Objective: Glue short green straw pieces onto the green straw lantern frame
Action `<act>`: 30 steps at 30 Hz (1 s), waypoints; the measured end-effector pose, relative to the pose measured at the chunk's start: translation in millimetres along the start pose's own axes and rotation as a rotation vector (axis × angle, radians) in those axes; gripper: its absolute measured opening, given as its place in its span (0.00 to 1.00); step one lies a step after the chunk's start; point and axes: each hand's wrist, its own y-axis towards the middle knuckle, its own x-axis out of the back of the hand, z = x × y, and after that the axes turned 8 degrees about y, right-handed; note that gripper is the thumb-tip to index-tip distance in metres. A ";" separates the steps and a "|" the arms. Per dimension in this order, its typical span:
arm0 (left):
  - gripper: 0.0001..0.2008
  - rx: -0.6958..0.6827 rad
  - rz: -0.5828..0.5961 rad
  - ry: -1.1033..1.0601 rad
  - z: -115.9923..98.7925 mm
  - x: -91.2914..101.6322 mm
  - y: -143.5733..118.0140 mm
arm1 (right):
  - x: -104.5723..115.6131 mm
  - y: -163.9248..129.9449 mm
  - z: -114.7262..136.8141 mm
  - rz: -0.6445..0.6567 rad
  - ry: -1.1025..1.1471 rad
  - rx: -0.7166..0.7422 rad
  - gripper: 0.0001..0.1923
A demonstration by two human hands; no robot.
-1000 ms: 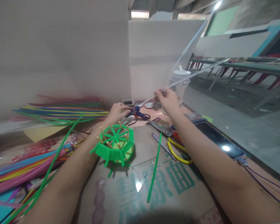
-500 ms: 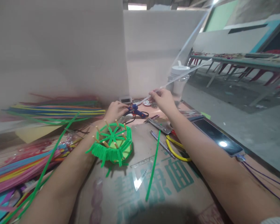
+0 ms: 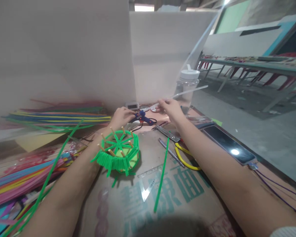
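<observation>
At the far side of the board, my left hand has its fingers closed on a small blue glue gun with a lit red spot. My right hand pinches a long translucent glue stick; its lower end meets the back of the gun, and the other end points up to the right. Nearer me, beside my left forearm, stands a round green pipe-cleaner basket with short wooden sticks upright around its rim. A loose green pipe cleaner lies to its right.
Yellow-handled pliers, a pen and a clear set square lie on the cardboard. A phone with a cable is at right, a lidded bottle behind. Bundled coloured pipe cleaners fill the left.
My right hand has moved slightly down, and the glue stick's free end has swung lower and to the left. My left hand and the glue gun stay in place.
</observation>
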 end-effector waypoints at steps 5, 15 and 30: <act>0.15 -0.008 0.002 0.003 -6.9 10.0 1.7 | 2.8 -1.6 -7.1 0.059 -0.023 -0.113 0.18; 0.18 0.278 -0.075 -0.071 -26.3 126.2 -54.4 | 3.7 -23.9 18.6 0.366 -0.397 -0.257 0.21; 0.10 0.377 0.384 0.104 -109.2 120.4 -219.2 | 14.9 -135.9 39.3 0.354 -0.819 0.407 0.21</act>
